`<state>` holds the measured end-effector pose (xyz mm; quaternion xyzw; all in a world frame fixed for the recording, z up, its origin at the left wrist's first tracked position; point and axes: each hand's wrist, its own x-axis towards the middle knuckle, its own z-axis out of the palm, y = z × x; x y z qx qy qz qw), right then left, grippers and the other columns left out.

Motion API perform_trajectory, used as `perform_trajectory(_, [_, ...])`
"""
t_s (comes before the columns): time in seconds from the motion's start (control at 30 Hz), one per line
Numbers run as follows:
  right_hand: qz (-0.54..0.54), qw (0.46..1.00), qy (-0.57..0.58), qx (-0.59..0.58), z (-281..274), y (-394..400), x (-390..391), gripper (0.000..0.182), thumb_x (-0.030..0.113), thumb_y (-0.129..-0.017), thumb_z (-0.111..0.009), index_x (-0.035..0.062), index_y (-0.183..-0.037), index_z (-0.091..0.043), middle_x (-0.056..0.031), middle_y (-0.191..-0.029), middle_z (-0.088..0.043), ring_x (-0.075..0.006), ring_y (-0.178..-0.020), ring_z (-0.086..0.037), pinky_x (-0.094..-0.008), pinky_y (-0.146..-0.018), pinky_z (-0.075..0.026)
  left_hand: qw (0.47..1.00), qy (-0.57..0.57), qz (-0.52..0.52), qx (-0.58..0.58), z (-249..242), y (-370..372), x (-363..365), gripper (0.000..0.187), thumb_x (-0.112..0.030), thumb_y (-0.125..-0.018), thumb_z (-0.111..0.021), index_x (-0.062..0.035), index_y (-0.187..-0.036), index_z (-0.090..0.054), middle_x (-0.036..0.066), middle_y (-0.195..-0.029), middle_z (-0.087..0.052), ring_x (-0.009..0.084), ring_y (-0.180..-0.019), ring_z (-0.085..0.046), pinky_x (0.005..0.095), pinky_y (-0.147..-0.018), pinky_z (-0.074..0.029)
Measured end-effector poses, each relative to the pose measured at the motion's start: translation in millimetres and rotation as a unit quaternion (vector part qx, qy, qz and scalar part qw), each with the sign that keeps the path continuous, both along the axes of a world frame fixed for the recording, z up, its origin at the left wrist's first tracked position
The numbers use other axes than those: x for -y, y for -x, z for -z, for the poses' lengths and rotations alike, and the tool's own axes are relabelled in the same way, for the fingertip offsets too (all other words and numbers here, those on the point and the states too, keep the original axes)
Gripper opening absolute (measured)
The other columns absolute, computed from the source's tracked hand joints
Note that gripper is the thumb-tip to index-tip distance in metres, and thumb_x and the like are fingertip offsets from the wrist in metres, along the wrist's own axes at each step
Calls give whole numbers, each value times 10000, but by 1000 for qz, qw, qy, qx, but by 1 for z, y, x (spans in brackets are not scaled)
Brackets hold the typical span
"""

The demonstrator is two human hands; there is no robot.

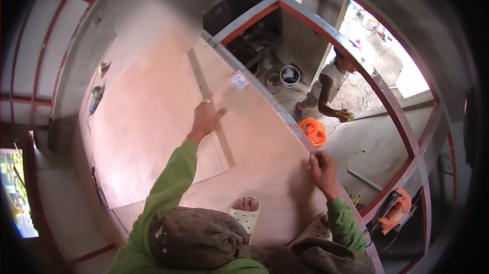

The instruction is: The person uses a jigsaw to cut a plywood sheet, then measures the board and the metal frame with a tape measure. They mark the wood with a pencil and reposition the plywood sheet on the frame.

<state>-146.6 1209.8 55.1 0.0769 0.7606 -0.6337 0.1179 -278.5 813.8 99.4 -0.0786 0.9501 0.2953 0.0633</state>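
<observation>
In the head view, my left hand is over the plywood sheet, close to a long narrow strip that lies across the boards. Its fingers are partly curled and blurred, and whether it holds anything is unclear. At the sheet's right edge, my right hand has its fingers bent together at the rim, pinching or resting on the edge. A white label is stuck on the sheet near its upper edge. My feet, in pale sandals, are on the wood.
Red and grey metal beams frame an opening on the right. Below are a co-worker, an orange coiled hose and a bucket. An orange power tool sits at lower right, a grinder at left.
</observation>
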Motion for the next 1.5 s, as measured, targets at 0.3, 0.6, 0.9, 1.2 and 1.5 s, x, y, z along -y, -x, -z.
perform_trajectory(0.3, [-193, 978, 70, 38, 15, -72, 98, 183, 164, -960, -591, -15, -961, -631, -111, -822, -671, -185, -758, -663, -322, -698, -533, 828, 321, -456, -56, 91, -240, 286, 866, -610, -793, -720, 11, -1350, -489, 264, -1307, -541, 348, -1160, -573, 423, -954, -493])
perform_trajectory(0.6, [-163, 985, 53, -2, 17, -52, 159, 242, 165, -878, -634, -48, -992, -618, -172, -869, -687, -244, -764, -677, -355, -702, -536, 767, 47, -628, 124, 79, -380, 313, 1105, -664, -711, -714, 52, -1448, -306, 246, -1121, -616, 330, -937, -667, 491, -754, -555])
perform_trajectory(0.9, [-195, 980, -21, 41, 13, -14, 224, 447, 338, -847, -618, -87, -981, -586, -287, -937, -629, -447, -885, -626, -502, -795, -505, 915, 91, -360, 161, 83, -369, 310, 984, -414, -705, -773, -18, -1482, -316, 242, -1116, -639, 329, -932, -667, 445, -785, -543])
perform_trajectory(1.2, [-146, 984, -95, 46, 26, -19, 264, 456, 371, -805, -677, -76, -873, -619, -294, -958, -620, -416, -907, -615, -462, -793, -495, 979, 201, 10, 2, 107, -419, 361, 962, -164, -700, -832, -87, -1515, -327, 239, -1111, -662, 328, -927, -667, 398, -816, -531])
perform_trajectory(1.5, [-294, 948, -97, 82, -7, 8, 248, 608, 425, -784, -688, -128, -1017, -590, -326, -1065, -604, -451, -1031, -587, -479, -900, -480, 960, 276, -32, 39, 73, -405, 310, 733, -153, -746, -811, -148, -1404, -488, 118, -836, -693, 233, -773, -673, 368, -719, -500])
